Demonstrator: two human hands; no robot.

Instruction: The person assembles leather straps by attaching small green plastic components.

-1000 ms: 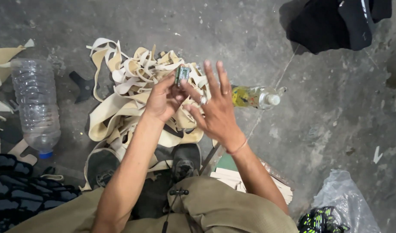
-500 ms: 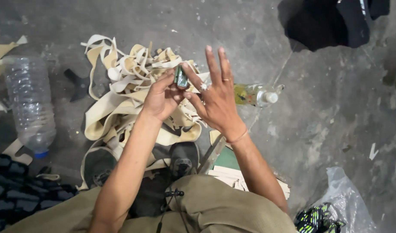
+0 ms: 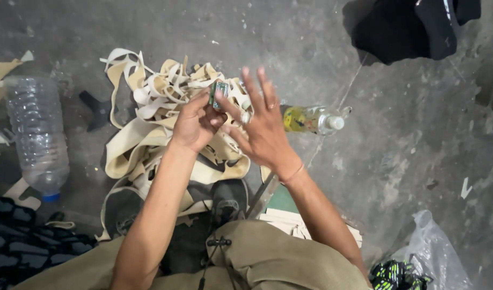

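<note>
My left hand [image 3: 192, 126] is closed around a small green and silver object [image 3: 219, 93], held upright above a heap of cream-coloured leather strips [image 3: 150, 107] on the concrete floor. My right hand [image 3: 260, 129] is spread wide, fingers apart, with its index fingertip touching the small object and rings on two fingers. Both hands hover over the heap, above my knees and dark shoes [image 3: 229, 198].
A large clear plastic bottle [image 3: 34, 134] lies at the left. A small bottle with yellowish liquid [image 3: 311, 119] lies right of the hands. Dark cloth [image 3: 413, 27] sits top right, a clear plastic bag [image 3: 434, 252] bottom right, dark woven fabric [image 3: 21, 247] bottom left.
The hands stay together over the strips with little movement. The right index finger has shifted onto the small object.
</note>
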